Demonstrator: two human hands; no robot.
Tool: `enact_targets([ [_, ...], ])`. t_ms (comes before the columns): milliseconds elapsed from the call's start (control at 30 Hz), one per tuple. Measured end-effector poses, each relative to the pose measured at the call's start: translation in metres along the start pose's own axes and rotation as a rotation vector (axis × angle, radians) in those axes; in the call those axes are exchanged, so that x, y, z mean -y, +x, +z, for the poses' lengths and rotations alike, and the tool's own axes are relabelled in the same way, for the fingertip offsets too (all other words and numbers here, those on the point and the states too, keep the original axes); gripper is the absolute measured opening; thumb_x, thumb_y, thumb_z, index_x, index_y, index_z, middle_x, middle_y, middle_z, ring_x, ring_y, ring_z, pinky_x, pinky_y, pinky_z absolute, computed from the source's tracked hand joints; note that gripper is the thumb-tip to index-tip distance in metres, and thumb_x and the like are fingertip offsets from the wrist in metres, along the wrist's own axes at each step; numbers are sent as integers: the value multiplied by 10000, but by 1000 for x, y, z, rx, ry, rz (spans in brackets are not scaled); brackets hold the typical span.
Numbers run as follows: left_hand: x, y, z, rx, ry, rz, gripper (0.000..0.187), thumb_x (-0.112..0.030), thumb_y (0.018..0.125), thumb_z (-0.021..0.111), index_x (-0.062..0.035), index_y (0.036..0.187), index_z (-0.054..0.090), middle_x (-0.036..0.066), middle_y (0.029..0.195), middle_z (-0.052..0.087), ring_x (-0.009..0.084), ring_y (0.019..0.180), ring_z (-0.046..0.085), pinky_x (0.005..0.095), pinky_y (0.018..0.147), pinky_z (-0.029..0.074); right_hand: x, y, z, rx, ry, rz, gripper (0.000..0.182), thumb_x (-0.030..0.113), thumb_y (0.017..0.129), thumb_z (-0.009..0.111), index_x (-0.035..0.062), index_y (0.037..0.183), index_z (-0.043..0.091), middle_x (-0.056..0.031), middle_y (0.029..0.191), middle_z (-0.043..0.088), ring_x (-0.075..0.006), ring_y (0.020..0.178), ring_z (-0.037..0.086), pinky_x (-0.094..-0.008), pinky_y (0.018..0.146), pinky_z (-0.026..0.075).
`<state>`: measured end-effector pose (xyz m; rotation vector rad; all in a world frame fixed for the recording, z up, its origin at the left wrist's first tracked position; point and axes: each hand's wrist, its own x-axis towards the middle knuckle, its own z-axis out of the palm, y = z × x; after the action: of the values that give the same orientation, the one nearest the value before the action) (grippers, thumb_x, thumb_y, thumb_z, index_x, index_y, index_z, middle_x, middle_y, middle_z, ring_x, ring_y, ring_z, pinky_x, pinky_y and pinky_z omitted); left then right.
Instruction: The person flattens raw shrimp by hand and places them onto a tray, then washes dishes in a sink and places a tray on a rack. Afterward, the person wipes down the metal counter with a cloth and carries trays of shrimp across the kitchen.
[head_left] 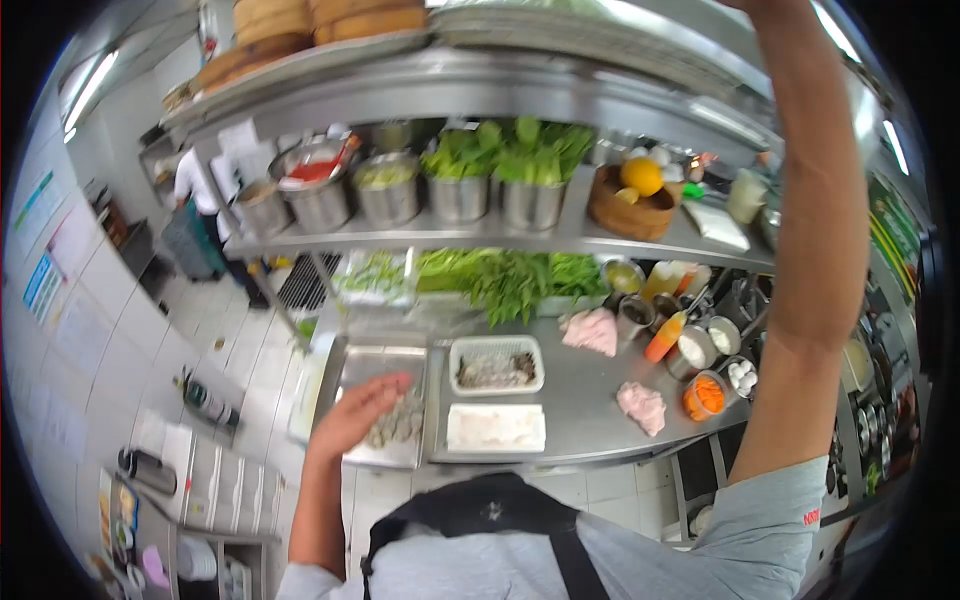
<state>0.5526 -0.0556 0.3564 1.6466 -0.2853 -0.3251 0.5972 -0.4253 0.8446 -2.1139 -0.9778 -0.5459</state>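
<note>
The left hand [366,408], fingers straight and grasping nothing visible, hangs over a metal tray [375,358] of grey pieces [402,422]; I cannot tell whether it touches them. The right hand, its arm [820,210] raised, is out of view. Right of the tray, a white tub [495,347] stands on the surface [590,400].

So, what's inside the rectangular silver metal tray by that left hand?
Small greyish pieces lie in the rectangular silver metal tray, toward its lower right; I can't tell what they are. The bare left hand blocks part of the view, hiding whatever is behind it.
</note>
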Motion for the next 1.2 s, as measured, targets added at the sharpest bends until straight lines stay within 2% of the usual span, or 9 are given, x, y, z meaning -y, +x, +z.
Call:
enact_targets([
  [133,-24,-7,-6,-61,-225,109,954,-787,1036,386,-24,1607,433,180,1562,560,341,1359,615,431,1090,502,3,-46,113,-44,57,26,513,417,956,795,-54,1151,740,-204,1026,782,-334,926,775,-441,882,625],
  [267,-50,-23,-3,112,-820,268,1136,-917,951,226,-40,1673,265,318,1586,475,461,1294,651,535,987,607,-84,-125,252,277,406,147,320,257,818,884,65,1049,773,-108,1076,739,-238,887,697,-353,801,552],
  [333,-36,-31,1,52,-849,216,1089,-888,976,245,-38,1654,298,323,1534,521,441,1248,683,507,937,639,-115,-178,320,254,168,7,303,27,751,899,60,985,709,-156,1273,704,-293,1186,683,-410,993,541],
  [433,15,-34,-1,-106,-844,86,954,-794,1033,315,-45,1624,343,300,1475,579,415,1188,722,479,855,686,-144,-232,389,310,311,64,332,89,743,898,64,1003,694,-200,1384,646,-361,1292,637,-442,1072,500],
  [533,57,-44,11,-300,-873,-67,742,-625,1100,412,-63,1584,390,238,1415,636,373,1138,751,470,813,707,-146,-261,415,384,264,181,384,217,754,927,72,1047,723,-207,1408,629,-398,1341,599,-471,1097,494],
  [633,77,-51,19,-355,-797,-100,757,-664,1086,444,-62,1545,451,183,1399,655,294,1120,759,420,811,690,-132,-265,417,269,83,-42,759,489,731,926,31,1297,713,-234,1456,593,-430,1412,500,-507,1137,469],
  [800,90,-49,25,-411,-810,-105,736,-655,1093,447,-91,1565,453,135,1500,588,307,1392,584,504,1150,504,-131,-251,483,554,46,-56,793,693,837,760,75,1331,694,-220,1412,622,-423,1357,546,-499,1097,494],
  [967,119,-23,-29,-432,-815,-264,744,-672,1083,459,-99,1557,473,162,1456,614,319,1340,613,511,1071,540,-136,-238,547,818,54,96,682,686,992,579,56,1213,719,-191,1142,720,-402,1127,660,-535,982,519],
  [1200,151,16,-136,-392,-730,-543,744,-732,1058,447,-116,1460,556,133,1284,684,244,999,744,381,738,620,-153,-154,604,936,292,460,481,514,1050,618,51,1103,737,-120,1109,758,-278,1053,707,-408,943,533],
])
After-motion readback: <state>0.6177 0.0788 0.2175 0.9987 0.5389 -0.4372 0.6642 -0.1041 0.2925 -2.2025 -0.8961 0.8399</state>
